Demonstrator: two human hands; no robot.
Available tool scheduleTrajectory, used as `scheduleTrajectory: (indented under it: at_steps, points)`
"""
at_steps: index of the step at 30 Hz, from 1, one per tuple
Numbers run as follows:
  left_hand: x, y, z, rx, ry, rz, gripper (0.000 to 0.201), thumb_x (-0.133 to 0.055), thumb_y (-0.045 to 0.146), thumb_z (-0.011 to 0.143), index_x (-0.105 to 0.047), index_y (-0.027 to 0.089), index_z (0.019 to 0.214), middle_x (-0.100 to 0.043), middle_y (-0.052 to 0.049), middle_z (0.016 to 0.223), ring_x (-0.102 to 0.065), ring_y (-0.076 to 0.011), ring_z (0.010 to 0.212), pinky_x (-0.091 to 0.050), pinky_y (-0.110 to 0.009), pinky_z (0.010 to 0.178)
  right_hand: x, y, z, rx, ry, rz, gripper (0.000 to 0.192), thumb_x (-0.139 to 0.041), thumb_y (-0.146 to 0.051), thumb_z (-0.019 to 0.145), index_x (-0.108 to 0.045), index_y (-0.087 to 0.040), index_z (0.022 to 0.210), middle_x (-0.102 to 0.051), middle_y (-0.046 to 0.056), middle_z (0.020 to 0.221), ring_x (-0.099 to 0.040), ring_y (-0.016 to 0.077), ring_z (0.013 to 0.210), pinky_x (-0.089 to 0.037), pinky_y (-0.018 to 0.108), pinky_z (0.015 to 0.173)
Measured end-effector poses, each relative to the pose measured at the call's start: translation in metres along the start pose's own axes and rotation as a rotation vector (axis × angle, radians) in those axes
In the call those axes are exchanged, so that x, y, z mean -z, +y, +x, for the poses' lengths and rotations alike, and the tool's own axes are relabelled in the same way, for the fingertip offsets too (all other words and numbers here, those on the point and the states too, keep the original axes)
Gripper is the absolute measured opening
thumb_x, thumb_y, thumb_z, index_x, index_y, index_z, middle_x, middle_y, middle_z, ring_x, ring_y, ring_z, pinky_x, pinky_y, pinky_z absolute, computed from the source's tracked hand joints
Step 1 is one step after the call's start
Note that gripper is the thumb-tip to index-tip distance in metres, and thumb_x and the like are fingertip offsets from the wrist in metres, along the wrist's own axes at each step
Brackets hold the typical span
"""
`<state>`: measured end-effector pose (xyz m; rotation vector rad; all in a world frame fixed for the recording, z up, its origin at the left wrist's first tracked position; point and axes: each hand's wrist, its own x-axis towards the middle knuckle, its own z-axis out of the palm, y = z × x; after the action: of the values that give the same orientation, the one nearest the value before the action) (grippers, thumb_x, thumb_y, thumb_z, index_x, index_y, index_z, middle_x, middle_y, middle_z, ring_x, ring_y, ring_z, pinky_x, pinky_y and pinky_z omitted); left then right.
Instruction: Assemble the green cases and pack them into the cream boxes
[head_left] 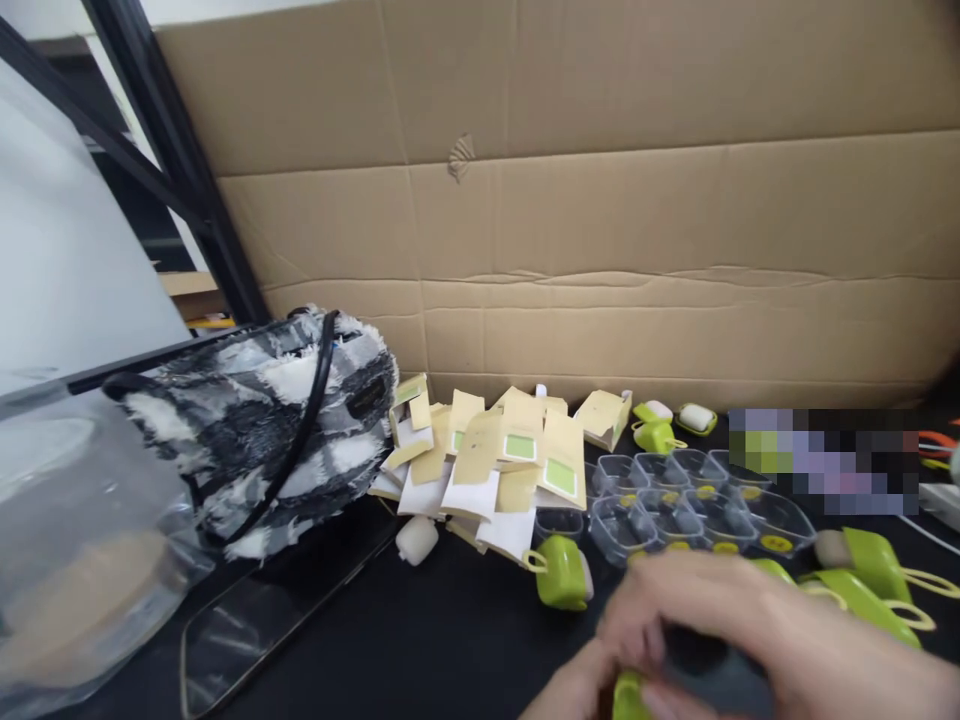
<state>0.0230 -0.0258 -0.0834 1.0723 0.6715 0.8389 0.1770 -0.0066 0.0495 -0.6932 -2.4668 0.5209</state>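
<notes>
Head view: blurred hands (720,640) clasp a green case (628,697), axis unclear.

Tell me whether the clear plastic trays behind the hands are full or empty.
Empty. The clear plastic trays show bare see-through wells with only small yellow round marks at their edges; the green cases lie loose beside them on the black table.

Bag (285,430) left of boxes (487,460)

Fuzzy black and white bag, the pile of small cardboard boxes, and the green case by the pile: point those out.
Fuzzy black and white bag (247,430): head view, on its plush side.
Pile of small cardboard boxes (487,460): head view, on a tan flap mid-pile.
Green case (562,572): head view, on its green body.
</notes>
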Motion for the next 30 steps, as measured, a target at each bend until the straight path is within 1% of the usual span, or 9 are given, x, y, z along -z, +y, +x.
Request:
scheduleTrajectory:
  at_steps: [3, 5, 9, 15, 18, 20, 24, 27, 30]
  points:
    - [0.0, 0.014, -0.013, 0.067, -0.093, -0.019, 0.052, -0.077, 0.058, 0.066, -0.066, 0.017, 0.096, -0.066, -0.008, 0.091, -0.062, -0.0239, 0.087, -0.047, -0.036, 0.079, -0.002, -0.005, 0.039, 0.136, 0.036, -0.262, 0.019, -0.06, -0.008, 0.083, -0.063, -0.022, 0.095, -0.07, -0.001, 0.089, -0.066, 0.0138, 0.081, -0.052, 0.022, 0.072]
    - [-0.005, 0.026, -0.02, 0.136, -0.125, -0.125, 0.049, -0.078, 0.054, 0.068, -0.065, 0.017, 0.097, -0.071, -0.009, 0.089, -0.066, -0.0227, 0.084, -0.048, -0.033, 0.075, -0.014, -0.005, 0.07, 0.371, -0.012, -0.49, 0.017, -0.064, -0.015, 0.083, -0.066, -0.017, 0.1, -0.069, 0.008, 0.102, -0.064, 0.0218, 0.091, -0.052, 0.032, 0.078]
    - [-0.015, 0.044, -0.022, 0.226, -0.004, -0.226, 0.057, -0.087, 0.055, 0.053, -0.062, 0.016, 0.086, -0.073, -0.005, 0.072, -0.064, -0.0142, 0.064, -0.045, -0.025, 0.066, -0.06, 0.003, 0.124, 0.623, -0.104, -0.596, 0.012, -0.068, -0.022, 0.082, -0.069, -0.012, 0.09, -0.067, 0.01, 0.106, -0.059, 0.0243, 0.099, -0.047, 0.034, 0.088]
    - [-0.017, 0.05, -0.023, 0.26, -0.041, -0.16, 0.043, -0.085, 0.042, 0.062, -0.066, 0.015, 0.091, -0.078, -0.005, 0.075, -0.064, -0.0107, 0.059, -0.043, -0.022, 0.063, -0.099, 0.009, 0.149, 0.66, -0.085, -0.645, 0.017, -0.049, -0.006, 0.095, -0.065, -0.011, 0.095, -0.07, 0.006, 0.1, -0.063, 0.0188, 0.096, -0.045, 0.033, 0.086]
    - [-0.016, 0.053, -0.028, 0.339, 0.028, -0.135, 0.029, -0.08, 0.035, 0.07, -0.066, 0.014, 0.085, -0.078, -0.007, 0.073, -0.065, -0.0125, 0.06, -0.043, -0.022, 0.06, -0.094, 0.003, 0.145, 0.66, -0.068, -0.583, 0.009, -0.063, -0.009, 0.086, -0.064, -0.01, 0.095, -0.07, 0.009, 0.099, -0.062, 0.0215, 0.095, -0.043, 0.032, 0.085]
    - [-0.013, 0.054, -0.03, 0.312, 0.024, -0.14, 0.032, -0.079, 0.037, 0.072, -0.067, 0.015, 0.091, -0.079, -0.007, 0.078, -0.064, -0.013, 0.063, -0.044, -0.023, 0.063, -0.082, -0.003, 0.135, 0.639, -0.05, -0.508, 0.019, -0.072, -0.017, 0.079, -0.062, -0.011, 0.094, -0.07, 0.008, 0.096, -0.061, 0.022, 0.089, -0.045, 0.032, 0.081]
    - [-0.003, 0.046, -0.02, 0.208, -0.14, -0.091, 0.045, -0.081, 0.042, 0.064, -0.072, 0.014, 0.098, -0.075, -0.007, 0.085, -0.064, -0.0181, 0.073, -0.041, -0.026, 0.065, -0.046, -0.017, 0.094, 0.427, 0.038, -0.251, 0.022, -0.067, -0.033, 0.081, -0.054, -0.018, 0.091, -0.066, -0.005, 0.078, -0.059, 0.0106, 0.065, -0.05, 0.021, 0.062]
    - [0.0, 0.037, -0.007, 0.219, -0.174, -0.115, 0.043, -0.08, 0.038, 0.06, -0.073, 0.015, 0.096, -0.072, -0.008, 0.088, -0.064, -0.0214, 0.076, -0.039, -0.027, 0.06, -0.019, -0.02, 0.049, 0.156, 0.214, 0.083, 0.048, -0.074, -0.017, 0.076, -0.046, -0.019, 0.114, -0.066, -0.002, 0.102, -0.063, 0.0077, 0.089, -0.051, 0.013, 0.08]
    - [0.0, 0.032, -0.001, 0.186, -0.136, -0.312, 0.058, -0.085, 0.04, 0.056, -0.069, 0.017, 0.107, -0.069, -0.008, 0.102, -0.063, -0.0178, 0.076, -0.039, -0.024, 0.057, -0.004, -0.017, 0.007, -0.014, 0.265, 0.289, 0.047, -0.074, -0.012, 0.078, -0.053, -0.026, 0.118, -0.067, -0.003, 0.109, -0.064, 0.0099, 0.098, -0.051, 0.016, 0.087]
